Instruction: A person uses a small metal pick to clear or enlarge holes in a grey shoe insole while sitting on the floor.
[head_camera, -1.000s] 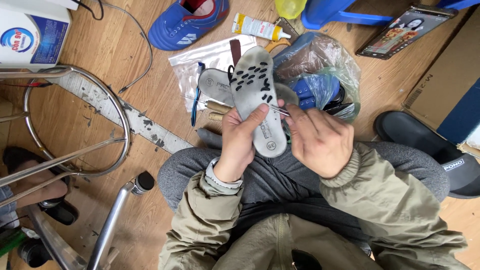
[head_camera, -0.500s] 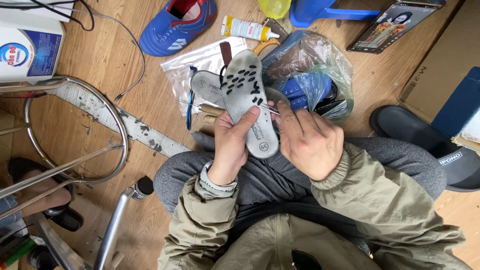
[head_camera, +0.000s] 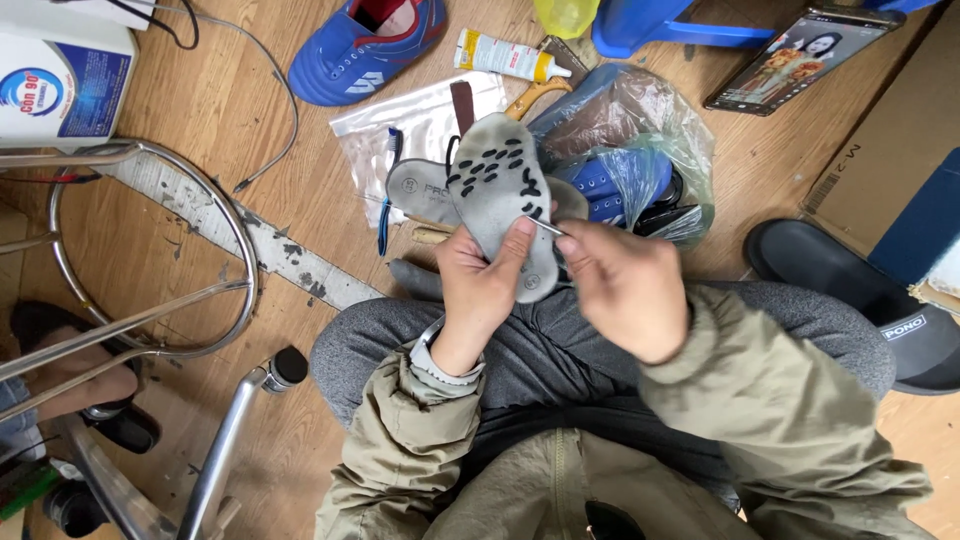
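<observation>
I sit over a wooden floor (head_camera: 200, 130) crowded with gear. Far left stands a white bottle with a blue label (head_camera: 60, 80), and below it the chrome ring of a metal stool (head_camera: 150, 290). Further along lies a blue football boot (head_camera: 365, 45), then a clear plastic bag (head_camera: 420, 130) with a glue tube (head_camera: 505, 58) above it. My left hand (head_camera: 480, 285) is clamped around a grey insole (head_camera: 505, 195), thumb pressed on its dotted face, holding it up over my knees. A second grey insole (head_camera: 418, 192) lies just behind it. My right hand (head_camera: 625, 285) is pinched shut on a thin needle (head_camera: 548, 228) touching the insole's edge. To the right sit a crinkled bag of blue shoes (head_camera: 640, 150), a phone (head_camera: 800, 55) and a black slide sandal (head_camera: 850, 290).
</observation>
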